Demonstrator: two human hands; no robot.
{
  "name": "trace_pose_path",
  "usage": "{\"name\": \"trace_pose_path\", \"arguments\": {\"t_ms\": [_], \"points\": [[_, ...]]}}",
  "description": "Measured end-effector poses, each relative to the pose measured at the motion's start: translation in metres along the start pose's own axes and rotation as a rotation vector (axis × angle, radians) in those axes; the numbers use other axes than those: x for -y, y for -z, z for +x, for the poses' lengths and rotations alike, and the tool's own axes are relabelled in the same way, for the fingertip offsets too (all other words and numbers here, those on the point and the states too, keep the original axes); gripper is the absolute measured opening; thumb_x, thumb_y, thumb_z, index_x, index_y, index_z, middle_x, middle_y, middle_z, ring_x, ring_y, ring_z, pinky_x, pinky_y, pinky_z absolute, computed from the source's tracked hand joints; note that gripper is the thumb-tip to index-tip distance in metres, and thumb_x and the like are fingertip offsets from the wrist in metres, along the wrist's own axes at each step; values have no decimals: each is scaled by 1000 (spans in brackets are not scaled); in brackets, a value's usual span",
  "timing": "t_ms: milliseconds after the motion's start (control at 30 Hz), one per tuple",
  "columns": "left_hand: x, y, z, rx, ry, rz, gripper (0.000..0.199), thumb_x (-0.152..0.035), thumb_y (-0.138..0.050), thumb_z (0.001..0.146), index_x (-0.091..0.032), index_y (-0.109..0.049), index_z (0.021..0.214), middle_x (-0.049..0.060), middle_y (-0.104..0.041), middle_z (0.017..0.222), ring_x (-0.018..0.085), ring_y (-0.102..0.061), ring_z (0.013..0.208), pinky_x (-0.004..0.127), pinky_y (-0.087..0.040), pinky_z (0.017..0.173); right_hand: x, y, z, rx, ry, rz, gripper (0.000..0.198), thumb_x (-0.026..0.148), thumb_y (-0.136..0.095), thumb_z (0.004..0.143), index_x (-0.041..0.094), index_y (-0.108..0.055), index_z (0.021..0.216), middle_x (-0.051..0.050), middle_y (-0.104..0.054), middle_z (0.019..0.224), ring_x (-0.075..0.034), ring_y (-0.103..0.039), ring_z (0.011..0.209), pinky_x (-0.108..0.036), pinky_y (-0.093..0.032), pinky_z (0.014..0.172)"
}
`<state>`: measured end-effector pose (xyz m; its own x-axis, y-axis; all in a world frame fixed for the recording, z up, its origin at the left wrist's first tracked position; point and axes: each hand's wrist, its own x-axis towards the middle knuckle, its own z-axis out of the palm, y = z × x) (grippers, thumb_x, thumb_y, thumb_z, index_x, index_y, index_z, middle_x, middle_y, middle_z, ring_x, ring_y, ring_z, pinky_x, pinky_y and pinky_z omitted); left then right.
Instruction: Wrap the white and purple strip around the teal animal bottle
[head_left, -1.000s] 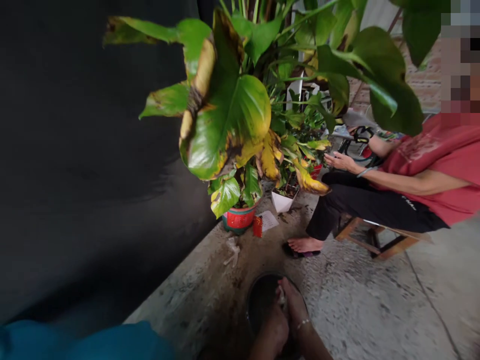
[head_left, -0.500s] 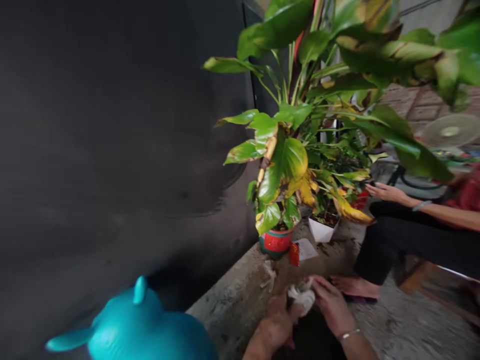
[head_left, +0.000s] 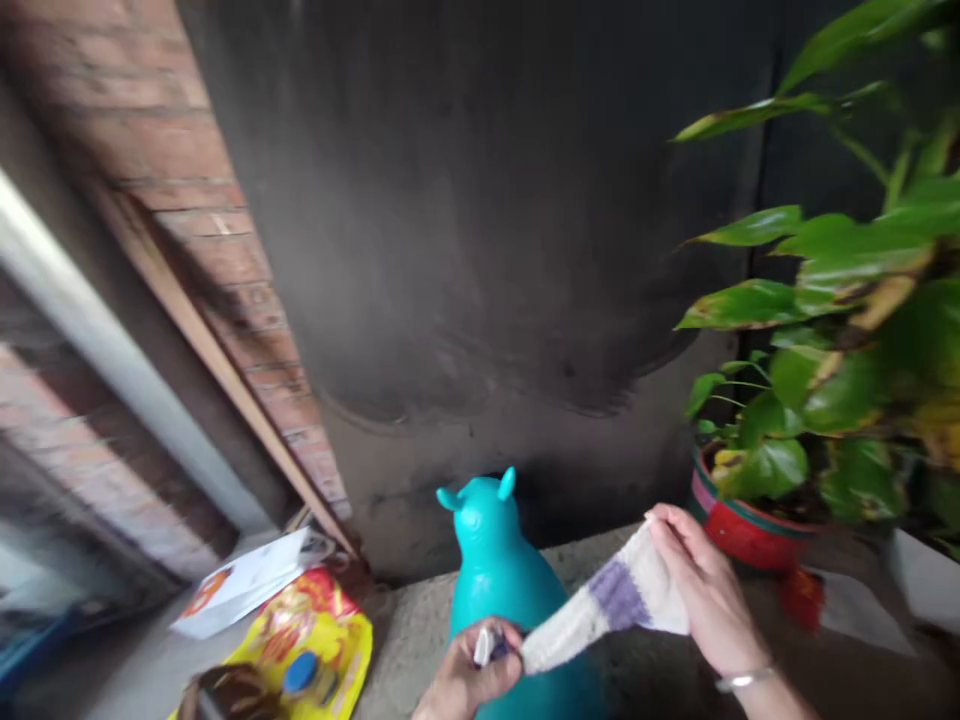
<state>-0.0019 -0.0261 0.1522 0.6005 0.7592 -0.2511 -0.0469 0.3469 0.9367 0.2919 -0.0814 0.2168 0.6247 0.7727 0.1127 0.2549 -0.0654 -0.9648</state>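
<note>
The cloth, cream with a purple stripe, stretches between my hands above the teal toy. My left grip pinches one end; my right grip holds the other, near the red pot.

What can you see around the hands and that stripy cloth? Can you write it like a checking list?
Surface: rough grey concrete ledge in front of a dark wall.
Job's things: a cream cloth with a purple stripe, stretched between both hands.
Clutter: a teal animal-shaped toy just behind the cloth; a yellow packet and white paper to the left; a red plant pot with a leafy plant to the right.
Grippers: left hand pinches one end of the cloth; right hand, a bracelet on its wrist, grips the other end.
Cables: nothing seen.
Surroundings: brick wall and a pale pipe on the left.
</note>
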Motion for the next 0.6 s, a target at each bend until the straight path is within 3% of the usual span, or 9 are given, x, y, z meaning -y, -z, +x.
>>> {"name": "trace_pose_path", "arguments": {"t_ms": [100, 167, 233, 300, 400, 467, 600], "points": [[17, 25, -27, -1, -34, 17, 39, -46, -83, 60, -16, -66, 79, -2, -60, 66, 6, -46, 63, 21, -29, 59, 26, -31, -18, 232, -3, 102, 47, 67, -55, 79, 27, -59, 104, 0, -64, 99, -18, -58, 92, -27, -48, 79], [25, 32, -39, -116, -43, -144, 39, -45, -84, 58, -18, -63, 78, -3, -59, 64, 7, -48, 59, 21, -32, 55, 33, -43, -27, 422, -66, 247, 40, 61, -61, 79, 27, -56, 100, 2, -61, 92, -15, -57, 81, -26, -48, 71], [30, 35, -45, -222, -48, -297, 40, -47, -81, 61, -20, -60, 82, -6, -55, 60, 6, -46, 48, 21, -31, 47, 22, -53, -32, 523, -128, 378, 36, 53, -65, 78, 26, -54, 98, 2, -61, 93, -15, -58, 81, -26, -49, 71], [35, 36, -46, -329, -20, -329, 41, -50, -76, 66, -22, -57, 90, -8, -52, 60, 3, -40, 40, 20, -30, 41, -7, -63, -32, 486, -165, 359, 36, 52, -64, 78, 25, -53, 99, 0, -62, 96, -17, -61, 84, -29, -51, 73], [55, 43, -38, -523, 116, -223, 50, -52, -73, 66, -22, -55, 101, -8, -54, 67, 3, -44, 44, 20, -39, 45, -76, -81, -31, 310, -156, 10, 45, 58, -53, 75, 24, -53, 104, -5, -67, 98, -23, -65, 91, -36, -54, 79], [78, 49, -31, -613, 248, -135, 55, -49, -74, 63, -19, -54, 104, -6, -58, 65, 8, -52, 48, 23, -43, 48, -124, -91, -37, 207, -179, -178, 49, 54, -54, 62, 21, -57, 98, -11, -68, 98, -32, -64, 97, -48, -51, 86], [125, 58, -23, -673, 401, 14, 71, -30, -76, 56, -16, -47, 120, -7, -59, 57, 15, -55, 40, 24, -37, 41, -187, -103, -78, 220, -103, -358, 32, 41, -49, 55, 24, -62, 79, -11, -69, 89, -32, -64, 90, -51, -49, 87]]}}
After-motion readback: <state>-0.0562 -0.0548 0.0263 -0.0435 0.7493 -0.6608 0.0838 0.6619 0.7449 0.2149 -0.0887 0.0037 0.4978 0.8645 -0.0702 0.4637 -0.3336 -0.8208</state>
